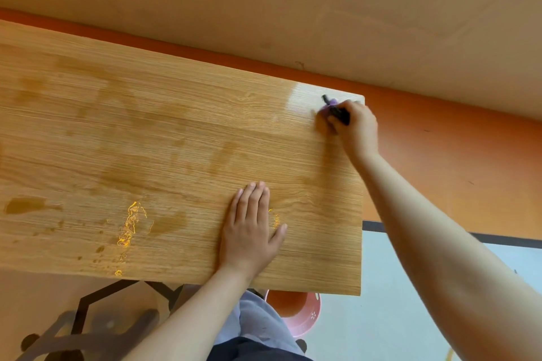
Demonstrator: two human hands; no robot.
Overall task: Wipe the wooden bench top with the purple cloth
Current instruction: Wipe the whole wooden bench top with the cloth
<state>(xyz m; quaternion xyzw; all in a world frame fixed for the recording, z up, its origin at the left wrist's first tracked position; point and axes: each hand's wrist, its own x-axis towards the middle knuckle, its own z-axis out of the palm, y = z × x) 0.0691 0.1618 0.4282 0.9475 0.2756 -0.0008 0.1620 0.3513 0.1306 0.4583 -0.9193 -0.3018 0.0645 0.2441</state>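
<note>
**Q:** What lies nearest the lens?

**A:** The bare right forearm (440, 267), which enters at 4 o'clock and reaches toward 1 o'clock. There the right hand (356, 126) rests on the far right corner of the light, oak-grained wooden counter (146, 132).

**Q:** Where is the task's thing, and how is it held?

**A:** The small purple cloth (330, 105) is at that far right corner, against the counter top. The right fingers (334, 121) are curled and pinch it. A black piece (340, 114) shows among the fingers; what it is cannot be told.

**Q:** And the other hand?

**A:** The left hand (250, 226) lies palm down on the counter at about 6 o'clock, near the front edge. Its fingers are straight and pressed together, its thumb spread to the right, and it holds nothing.

**Q:** What marks the surface?

**A:** Darker damp patches (26, 204) at 9 o'clock and thin yellow squiggles (129, 226) at 7 o'clock. A glossy sheen lies just left of the purple cloth.

**Q:** What surrounds the counter?

**A:** A beige wall with an orange lower band (440, 149) lies behind it. A round pink plastic basin (306, 322) sits below its front right corner.
</note>
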